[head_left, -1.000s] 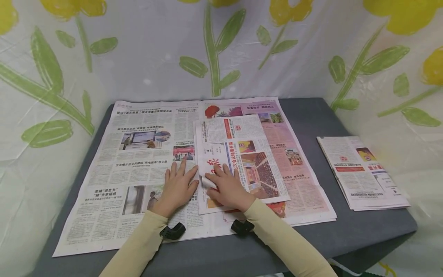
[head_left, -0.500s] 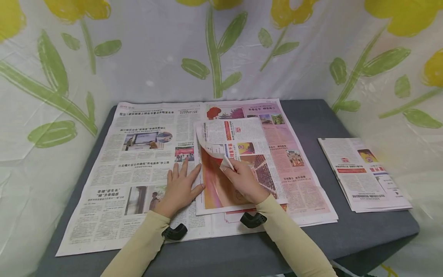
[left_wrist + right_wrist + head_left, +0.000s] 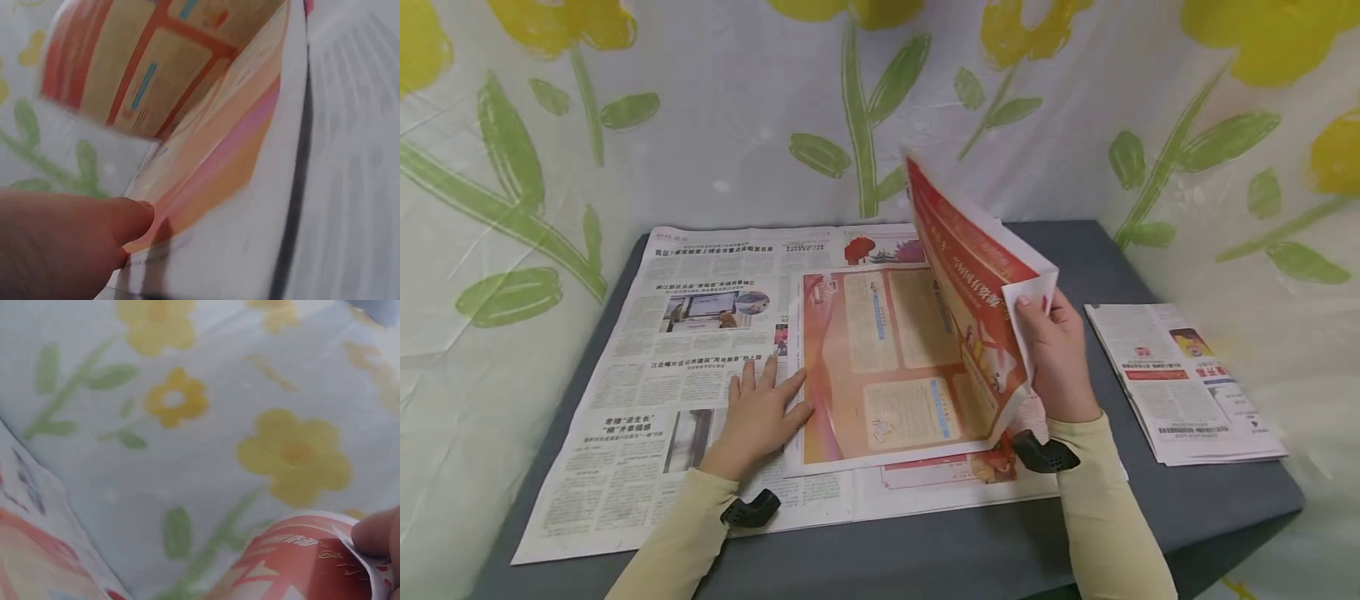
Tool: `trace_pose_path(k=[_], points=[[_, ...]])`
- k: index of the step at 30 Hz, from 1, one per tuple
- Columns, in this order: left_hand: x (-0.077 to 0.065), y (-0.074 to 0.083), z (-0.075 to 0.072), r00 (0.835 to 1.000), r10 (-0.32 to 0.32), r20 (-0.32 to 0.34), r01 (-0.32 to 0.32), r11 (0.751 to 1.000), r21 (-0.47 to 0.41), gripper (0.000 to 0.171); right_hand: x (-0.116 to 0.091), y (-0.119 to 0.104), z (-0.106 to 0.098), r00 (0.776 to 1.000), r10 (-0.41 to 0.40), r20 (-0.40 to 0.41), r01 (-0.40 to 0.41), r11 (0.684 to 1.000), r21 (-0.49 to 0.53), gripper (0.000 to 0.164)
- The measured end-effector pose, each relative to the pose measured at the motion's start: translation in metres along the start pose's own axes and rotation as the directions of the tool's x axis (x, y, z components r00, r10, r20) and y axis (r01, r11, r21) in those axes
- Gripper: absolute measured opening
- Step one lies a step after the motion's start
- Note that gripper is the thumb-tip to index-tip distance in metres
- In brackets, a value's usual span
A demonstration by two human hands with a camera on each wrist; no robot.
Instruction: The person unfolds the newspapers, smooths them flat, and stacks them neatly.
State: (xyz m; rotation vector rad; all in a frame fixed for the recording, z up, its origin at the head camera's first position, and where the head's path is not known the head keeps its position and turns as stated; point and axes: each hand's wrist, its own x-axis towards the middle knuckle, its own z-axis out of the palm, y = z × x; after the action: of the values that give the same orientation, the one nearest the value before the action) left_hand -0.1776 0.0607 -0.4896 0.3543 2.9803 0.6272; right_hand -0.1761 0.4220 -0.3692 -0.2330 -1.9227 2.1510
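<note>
A small folded newspaper (image 3: 842,417) lies partly opened on top of a large spread newspaper (image 3: 595,467). Its lifted half (image 3: 970,292), red and orange on the inner face, stands up steeply on the right. My right hand (image 3: 1063,362) grips this half by its bent outer edge, thumb on the near face; the right wrist view shows the thumb (image 3: 375,534) against the curled paper. My left hand (image 3: 756,421) rests with spread fingers on the large newspaper, fingertips and thumb right at the left edge of the orange page (image 3: 206,162).
A dark grey cloth-covered table (image 3: 925,542) bears everything. To the right lies a folded stack of newspapers (image 3: 1180,375). A pale curtain (image 3: 722,125) with yellow flowers and green leaves surrounds the table's back and sides.
My right hand first lay flat, then pinched the small newspaper's left edge and has lifted it up and rightward, exposing orange inner pages. My left hand has shifted slightly left.
</note>
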Motion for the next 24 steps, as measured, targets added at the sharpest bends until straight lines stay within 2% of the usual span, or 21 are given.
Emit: trace_pose_path(k=[3,7,10,13,16,21,23,24], points=[[-0.007,-0.014,-0.010,0.999,-0.037,0.001,0.037,0.999,0.021,0.060,0.003,-0.006,-0.024,0.999,-0.001,-0.034,0.004,0.994,0.113,0.031],[-0.016,-0.033,-0.019,0.996,-0.092,0.006,0.091,0.995,0.043,0.063,0.005,0.004,-0.047,0.998,0.059,-0.018,-0.053,0.968,0.245,0.042],[-0.020,-0.045,-0.025,0.992,-0.124,0.004,0.124,0.991,0.053,0.063,0.006,0.019,-0.057,0.992,0.124,-0.015,-0.117,0.963,0.244,0.047],[-0.022,-0.052,-0.028,0.991,-0.137,-0.005,0.137,0.989,0.057,0.064,0.007,0.036,-0.066,0.977,0.212,-0.020,-0.202,0.951,0.233,0.047],[-0.023,-0.056,-0.030,0.989,-0.145,-0.003,0.145,0.988,0.052,0.064,0.007,0.049,-0.076,0.950,0.312,-0.006,-0.297,0.909,0.292,0.052],[-0.024,-0.057,-0.031,0.986,-0.165,0.011,0.164,0.986,0.034,0.064,0.004,0.065,-0.091,0.901,0.432,0.036,-0.395,0.786,0.475,0.059],[-0.025,-0.057,-0.031,0.985,-0.172,0.014,0.171,0.985,0.029,0.065,0.003,0.069,-0.095,0.895,0.444,0.042,-0.405,0.770,0.493,0.054],[-0.025,-0.057,-0.032,0.984,-0.175,0.014,0.174,0.984,0.027,0.065,0.002,0.071,-0.097,0.897,0.439,0.043,-0.405,0.780,0.476,0.053]])
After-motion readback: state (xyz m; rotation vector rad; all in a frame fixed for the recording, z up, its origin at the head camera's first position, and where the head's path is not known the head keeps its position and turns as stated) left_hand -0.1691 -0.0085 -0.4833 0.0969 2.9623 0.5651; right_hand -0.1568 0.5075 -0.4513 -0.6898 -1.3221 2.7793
